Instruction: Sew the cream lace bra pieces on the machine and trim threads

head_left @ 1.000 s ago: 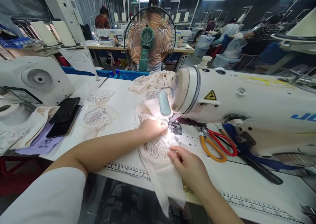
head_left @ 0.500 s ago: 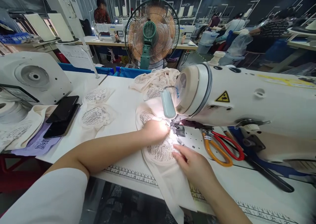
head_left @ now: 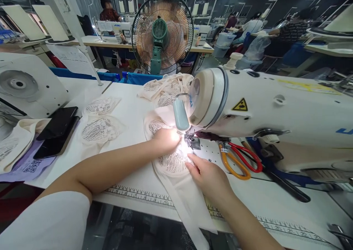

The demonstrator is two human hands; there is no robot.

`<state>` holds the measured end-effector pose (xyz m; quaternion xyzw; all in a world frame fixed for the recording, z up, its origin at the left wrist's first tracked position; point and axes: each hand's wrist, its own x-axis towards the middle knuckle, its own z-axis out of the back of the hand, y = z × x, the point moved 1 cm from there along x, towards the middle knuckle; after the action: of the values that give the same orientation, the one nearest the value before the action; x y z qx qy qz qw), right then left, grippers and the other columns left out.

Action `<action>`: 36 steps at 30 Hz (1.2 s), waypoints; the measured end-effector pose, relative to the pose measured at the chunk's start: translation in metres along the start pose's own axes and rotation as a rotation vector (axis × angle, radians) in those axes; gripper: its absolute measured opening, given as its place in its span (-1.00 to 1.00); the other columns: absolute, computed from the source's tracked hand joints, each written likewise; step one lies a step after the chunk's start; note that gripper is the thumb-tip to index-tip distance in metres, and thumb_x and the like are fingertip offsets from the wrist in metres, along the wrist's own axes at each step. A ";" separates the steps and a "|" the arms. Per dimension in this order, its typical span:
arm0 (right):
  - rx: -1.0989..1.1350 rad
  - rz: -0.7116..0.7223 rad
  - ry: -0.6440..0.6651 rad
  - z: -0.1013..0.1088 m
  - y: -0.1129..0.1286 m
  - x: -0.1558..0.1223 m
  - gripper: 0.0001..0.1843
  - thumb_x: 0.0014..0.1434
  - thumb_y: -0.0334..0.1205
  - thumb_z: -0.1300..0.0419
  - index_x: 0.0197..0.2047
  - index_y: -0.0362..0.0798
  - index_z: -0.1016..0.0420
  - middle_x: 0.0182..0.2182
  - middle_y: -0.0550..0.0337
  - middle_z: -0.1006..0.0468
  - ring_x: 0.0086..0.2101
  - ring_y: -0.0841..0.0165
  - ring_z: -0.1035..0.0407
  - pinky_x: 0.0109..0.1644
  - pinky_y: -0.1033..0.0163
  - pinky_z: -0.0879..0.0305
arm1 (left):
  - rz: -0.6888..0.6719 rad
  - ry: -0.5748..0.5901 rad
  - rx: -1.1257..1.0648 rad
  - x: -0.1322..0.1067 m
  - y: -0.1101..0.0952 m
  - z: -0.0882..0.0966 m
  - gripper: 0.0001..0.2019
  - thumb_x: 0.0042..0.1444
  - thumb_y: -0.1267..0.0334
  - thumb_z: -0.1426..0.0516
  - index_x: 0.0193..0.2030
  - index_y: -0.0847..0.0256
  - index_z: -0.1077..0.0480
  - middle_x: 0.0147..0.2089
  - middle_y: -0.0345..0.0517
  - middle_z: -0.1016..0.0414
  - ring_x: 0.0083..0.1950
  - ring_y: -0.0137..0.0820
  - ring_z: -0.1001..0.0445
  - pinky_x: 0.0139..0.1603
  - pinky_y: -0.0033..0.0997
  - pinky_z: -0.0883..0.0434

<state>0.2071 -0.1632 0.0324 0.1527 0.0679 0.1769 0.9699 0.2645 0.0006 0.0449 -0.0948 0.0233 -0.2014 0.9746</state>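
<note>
A cream fabric piece with a white lace panel (head_left: 173, 162) lies under the presser foot (head_left: 192, 141) of a white sewing machine (head_left: 264, 114). My left hand (head_left: 164, 140) rests on the fabric just left of the needle, fingers pressed down on it in the lamp's glare. My right hand (head_left: 207, 175) lies on the fabric in front of the foot, fingertips pinching its edge. The fabric's tail hangs over the table's front edge.
Orange-and-red scissors (head_left: 240, 161) lie behind the foot on the machine bed. More lace pieces (head_left: 99, 128) and a fabric pile (head_left: 162, 90) sit on the white table (head_left: 132, 110). Two dark phones (head_left: 56, 130) lie left, a standing fan (head_left: 162, 31) stands behind. Other people work at far tables.
Both hands stay at the presser foot; my right hand has edged closer to it along the fabric. The view has shifted slightly.
</note>
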 end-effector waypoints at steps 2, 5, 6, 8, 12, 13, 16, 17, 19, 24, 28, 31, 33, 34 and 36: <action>-0.040 0.013 0.005 0.001 0.000 -0.003 -0.67 0.26 -0.17 0.10 -0.05 0.01 -0.42 -0.44 0.19 -0.51 -0.42 0.31 -0.37 -0.50 0.33 -0.04 | -0.006 0.004 0.027 -0.008 0.002 0.006 -0.72 0.16 0.28 0.06 -0.12 0.22 -0.44 -0.11 0.04 -0.43 -0.23 -0.21 -0.44 -0.34 -0.31 -0.35; -0.093 0.082 0.052 0.003 -0.002 -0.012 -0.64 0.28 -0.21 0.14 -0.06 0.00 -0.44 -0.45 0.19 -0.49 -0.41 0.30 -0.37 -0.49 0.31 -0.02 | -0.103 0.015 0.061 -0.030 0.005 0.013 -0.72 0.20 0.25 0.07 -0.17 0.21 -0.45 0.15 0.09 -0.29 -0.03 -0.17 -0.40 -0.12 -0.20 -0.35; -0.110 0.108 0.085 0.003 -0.003 -0.016 -0.63 0.27 -0.24 0.15 -0.05 -0.01 -0.44 -0.46 0.19 -0.47 -0.42 0.29 -0.37 -0.49 0.30 -0.03 | -0.134 0.017 0.072 -0.039 0.006 0.014 -0.72 0.19 0.19 0.04 -0.17 0.23 -0.44 0.24 0.14 -0.18 0.08 -0.08 -0.32 -0.01 -0.09 -0.31; -0.137 0.145 0.156 0.002 -0.007 -0.024 -0.59 0.25 -0.31 0.15 0.05 -0.01 -0.39 -0.47 0.19 -0.45 -0.43 0.28 -0.37 -0.49 0.27 -0.05 | -0.147 0.052 0.080 -0.056 0.008 0.013 -0.56 0.10 -0.03 -0.06 0.00 0.22 -0.37 0.36 0.20 0.07 0.28 0.12 -0.04 0.13 0.19 -0.12; -0.151 0.167 0.195 -0.001 -0.013 -0.028 -0.50 0.21 -0.37 0.13 0.20 -0.02 -0.24 -0.42 0.16 -0.49 -0.39 0.24 -0.40 -0.47 0.24 -0.12 | -0.019 0.240 0.056 -0.073 0.014 0.006 -0.05 -0.14 -0.31 -0.12 0.33 0.09 0.07 0.41 0.19 0.36 0.36 0.23 0.34 0.13 0.47 0.14; -0.152 0.168 0.188 -0.002 -0.014 -0.027 -0.51 0.22 -0.37 0.13 0.19 -0.02 -0.26 -0.40 0.15 -0.50 -0.37 0.24 -0.41 -0.47 0.23 -0.13 | 0.010 0.268 0.048 -0.073 0.016 0.005 -0.05 -0.14 -0.32 -0.11 0.34 0.07 0.10 0.41 0.18 0.40 0.36 0.22 0.37 0.14 0.46 0.16; -0.170 0.154 0.184 0.001 -0.013 -0.019 -0.53 0.23 -0.33 0.13 0.18 0.00 -0.27 -0.35 0.13 -0.55 -0.35 0.23 -0.43 -0.47 0.23 -0.12 | 0.046 0.284 0.029 -0.067 0.021 0.004 -0.06 -0.11 -0.33 -0.08 0.34 0.05 0.12 0.41 0.18 0.43 0.37 0.18 0.38 0.17 0.40 0.16; -0.184 0.147 0.184 0.002 -0.012 -0.016 -0.53 0.24 -0.32 0.13 0.18 0.02 -0.27 -0.35 0.13 -0.56 -0.35 0.23 -0.44 -0.48 0.24 -0.11 | 0.047 0.281 0.027 -0.065 0.023 0.005 -0.06 -0.11 -0.32 -0.08 0.34 0.04 0.12 0.41 0.18 0.43 0.37 0.17 0.38 0.18 0.38 0.16; -0.212 0.139 0.180 0.005 -0.009 -0.010 -0.54 0.25 -0.29 0.13 0.17 0.05 -0.28 -0.36 0.14 -0.56 -0.36 0.24 -0.44 -0.50 0.25 -0.06 | 0.053 0.289 0.022 -0.059 0.026 0.008 -0.08 -0.10 -0.32 -0.08 0.34 0.03 0.11 0.41 0.16 0.42 0.38 0.15 0.37 0.20 0.35 0.16; -0.264 0.096 0.202 0.012 -0.002 0.002 -0.55 0.25 -0.26 0.11 0.19 0.10 -0.24 -0.43 0.19 -0.57 -0.44 0.27 -0.42 -0.55 0.28 0.09 | 0.083 0.329 0.007 -0.045 0.034 0.016 -0.11 -0.07 -0.31 -0.05 0.35 -0.02 0.13 0.42 0.07 0.36 0.38 0.11 0.36 0.24 0.27 0.15; -0.327 0.060 0.255 0.014 0.004 0.010 -0.50 0.26 -0.23 0.12 0.26 0.05 -0.12 -0.51 0.17 -0.56 -0.49 0.25 -0.41 -0.55 0.25 0.14 | 0.059 0.296 -0.005 -0.033 0.044 0.018 -0.12 -0.07 -0.25 -0.08 0.35 -0.01 0.14 0.42 0.04 0.34 0.36 0.13 0.23 0.23 0.20 0.05; -0.347 0.032 0.318 0.015 0.010 0.015 -0.47 0.27 -0.21 0.13 0.30 -0.03 -0.04 -0.54 0.15 -0.54 -0.50 0.22 -0.41 -0.56 0.24 0.13 | 0.017 0.264 -0.019 -0.024 0.053 0.018 -0.13 -0.08 -0.20 -0.11 0.34 0.01 0.11 0.41 0.02 0.29 0.34 0.11 0.13 0.20 0.13 -0.05; -0.342 0.015 0.340 0.016 0.014 0.018 -0.45 0.27 -0.21 0.13 0.32 -0.07 0.01 -0.55 0.15 -0.53 -0.49 0.20 -0.42 -0.57 0.23 0.11 | 0.004 0.248 -0.023 -0.019 0.057 0.019 -0.15 -0.07 -0.17 -0.12 0.34 0.02 0.09 0.40 0.03 0.21 0.32 0.08 0.07 0.18 0.09 -0.09; -0.336 0.005 0.348 0.017 0.016 0.020 -0.44 0.27 -0.20 0.13 0.32 -0.09 0.03 -0.56 0.15 -0.52 -0.49 0.19 -0.42 -0.57 0.23 0.10 | 0.002 0.244 -0.025 -0.016 0.058 0.019 -0.16 -0.07 -0.15 -0.12 0.33 0.02 0.07 0.39 0.04 0.17 0.31 0.07 0.04 0.17 0.08 -0.11; -0.329 -0.014 0.357 0.017 0.017 0.021 -0.44 0.28 -0.20 0.14 0.33 -0.10 0.05 -0.58 0.15 -0.51 -0.50 0.19 -0.42 -0.57 0.23 0.08 | 0.011 0.231 -0.032 -0.012 0.060 0.020 -0.18 -0.08 -0.11 -0.14 0.31 0.04 0.03 0.37 0.06 0.08 0.29 0.05 -0.02 0.15 0.05 -0.15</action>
<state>0.2244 -0.1447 0.0523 -0.0417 0.2097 0.2029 0.9556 0.2787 0.0628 0.0532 -0.0863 0.1392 -0.2054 0.9649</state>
